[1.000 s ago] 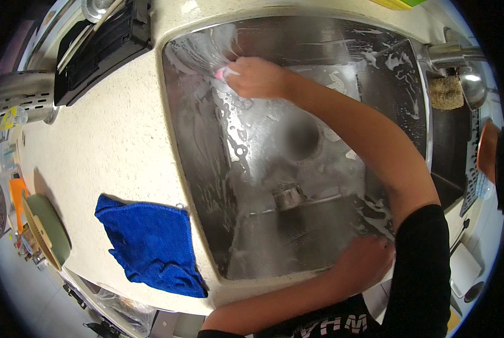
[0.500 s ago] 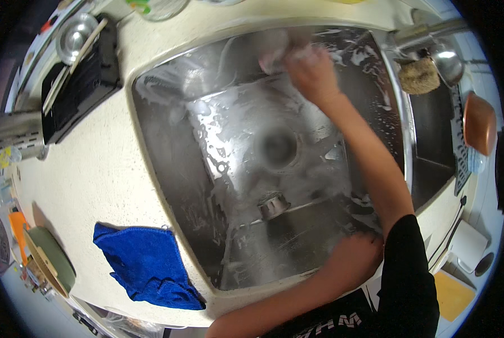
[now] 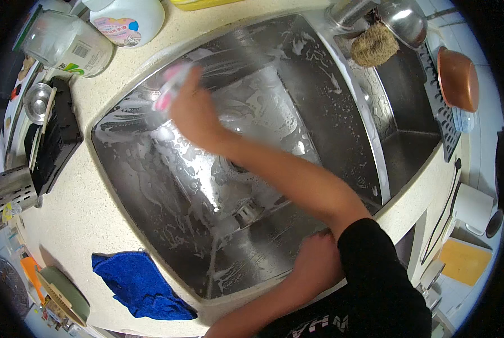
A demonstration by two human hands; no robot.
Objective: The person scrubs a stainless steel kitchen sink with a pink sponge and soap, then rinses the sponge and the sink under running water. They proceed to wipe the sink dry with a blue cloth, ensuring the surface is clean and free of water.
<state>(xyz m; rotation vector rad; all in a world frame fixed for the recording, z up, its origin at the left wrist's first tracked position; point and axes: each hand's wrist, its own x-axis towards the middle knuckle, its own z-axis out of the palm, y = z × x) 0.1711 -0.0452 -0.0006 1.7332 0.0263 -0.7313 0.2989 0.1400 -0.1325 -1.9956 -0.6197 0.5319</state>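
Observation:
My right hand [image 3: 192, 110] is closed on a small pink-and-white scrubber [image 3: 170, 90], blurred by motion, and presses it to the far left wall of the soapy steel sink [image 3: 178, 225]. Its exact kind does not show. The right forearm reaches across the basin and covers much of the drain hole. By the sink's front edge, my left hand [image 3: 318, 260] is next to the right elbow; its fingers are hidden there. A small metal sink strainer [image 3: 247, 213] sits on the basin floor, nearer to me than the drain. White suds streak the walls and floor.
A crumpled blue cloth [image 3: 142, 287] lies on the counter left of the sink. A glass jar [image 3: 74, 48] and a white bottle [image 3: 129, 22] stand at the far left. Right of the main basin are a smaller basin [image 3: 412, 107], a brown sponge [image 3: 374, 46] and a copper-coloured bowl [image 3: 458, 80].
My right hand has swept the scrubber leftward along the far wall, from the far right part to the far left. The view has shifted, bringing the jar and bottle into sight.

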